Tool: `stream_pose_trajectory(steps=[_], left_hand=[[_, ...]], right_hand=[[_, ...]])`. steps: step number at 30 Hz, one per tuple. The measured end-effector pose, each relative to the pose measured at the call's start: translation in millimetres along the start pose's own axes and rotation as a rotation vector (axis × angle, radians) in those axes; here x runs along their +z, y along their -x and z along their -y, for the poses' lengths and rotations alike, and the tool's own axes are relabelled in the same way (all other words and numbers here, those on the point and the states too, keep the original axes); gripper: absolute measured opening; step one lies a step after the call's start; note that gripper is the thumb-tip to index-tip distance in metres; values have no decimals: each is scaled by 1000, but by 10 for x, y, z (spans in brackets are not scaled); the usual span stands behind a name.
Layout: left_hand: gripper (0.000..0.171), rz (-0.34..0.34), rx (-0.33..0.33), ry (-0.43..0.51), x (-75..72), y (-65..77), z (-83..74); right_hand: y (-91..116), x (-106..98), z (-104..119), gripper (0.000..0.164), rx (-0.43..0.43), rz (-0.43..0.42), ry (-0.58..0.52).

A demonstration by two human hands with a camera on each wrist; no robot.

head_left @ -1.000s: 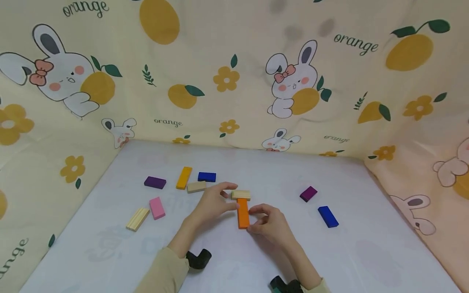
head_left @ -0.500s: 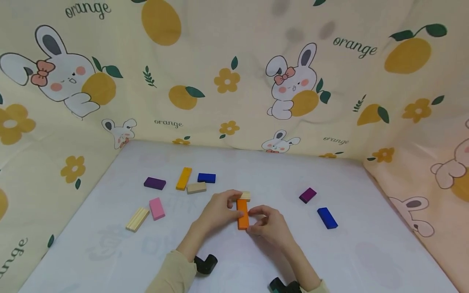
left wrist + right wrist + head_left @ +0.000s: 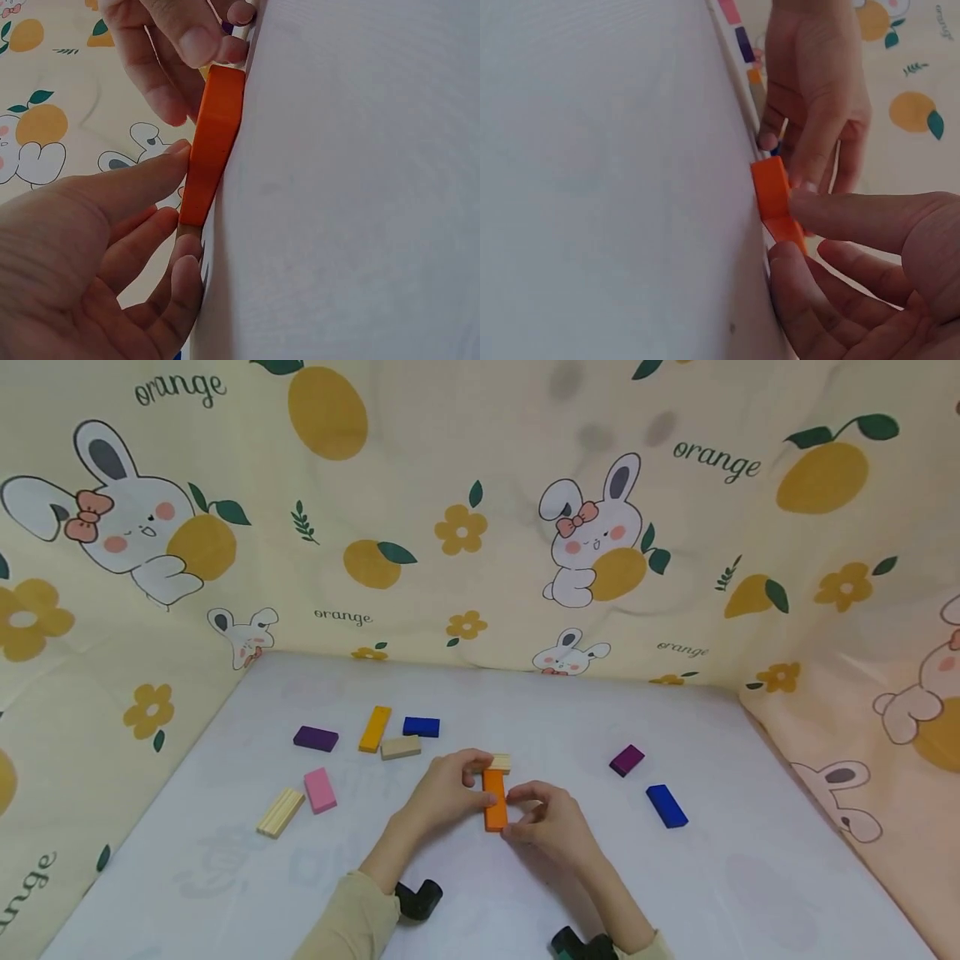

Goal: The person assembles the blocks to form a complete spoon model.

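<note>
An orange wooden block (image 3: 494, 802) lies lengthwise on the white table, its far end meeting a plain wooden block (image 3: 502, 763) set crosswise. My left hand (image 3: 442, 789) curls its fingers around the left part of the plain block, and its thumb touches the orange block's left side. On the other side, the thumb and fingers of my right hand (image 3: 555, 822) hold the orange block near its close end. The left wrist view shows the orange block (image 3: 214, 135) between both hands; the left fingers mostly hide the plain block there.
At left lie purple (image 3: 316, 738), pink (image 3: 320, 790), plain (image 3: 281, 813), yellow (image 3: 374, 729), blue (image 3: 422, 727) and beige (image 3: 401, 747) blocks. A dark magenta block (image 3: 627, 760) and another blue block (image 3: 667, 806) lie at right. Printed cloth (image 3: 412, 485) stands behind the table.
My left hand has moved slightly right and its fingers have closed over the plain block's left part. The right hand stays beside the orange block. The head view has shifted slightly.
</note>
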State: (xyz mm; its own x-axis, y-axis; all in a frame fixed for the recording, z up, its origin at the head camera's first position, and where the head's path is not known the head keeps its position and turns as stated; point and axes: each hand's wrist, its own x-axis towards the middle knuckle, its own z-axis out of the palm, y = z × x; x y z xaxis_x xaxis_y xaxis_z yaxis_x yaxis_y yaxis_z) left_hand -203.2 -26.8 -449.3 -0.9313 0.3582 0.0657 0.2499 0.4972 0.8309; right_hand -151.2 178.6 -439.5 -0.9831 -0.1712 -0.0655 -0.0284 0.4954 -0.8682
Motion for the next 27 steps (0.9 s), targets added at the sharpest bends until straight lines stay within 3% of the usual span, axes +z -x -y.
stream_pose_trajectory(steps=[7, 12, 27], left_hand=[[52, 2, -13, 5, 6, -34, 12], [52, 0, -16, -3, 8, -43, 18], [52, -6, -26, 0, 11, -1, 2]], right_hand=[[21, -219, -93, 36, 28, -116, -6], [63, -451, -173, 36, -17, -148, 8], [218, -1224, -442, 43, -96, -295, 180]])
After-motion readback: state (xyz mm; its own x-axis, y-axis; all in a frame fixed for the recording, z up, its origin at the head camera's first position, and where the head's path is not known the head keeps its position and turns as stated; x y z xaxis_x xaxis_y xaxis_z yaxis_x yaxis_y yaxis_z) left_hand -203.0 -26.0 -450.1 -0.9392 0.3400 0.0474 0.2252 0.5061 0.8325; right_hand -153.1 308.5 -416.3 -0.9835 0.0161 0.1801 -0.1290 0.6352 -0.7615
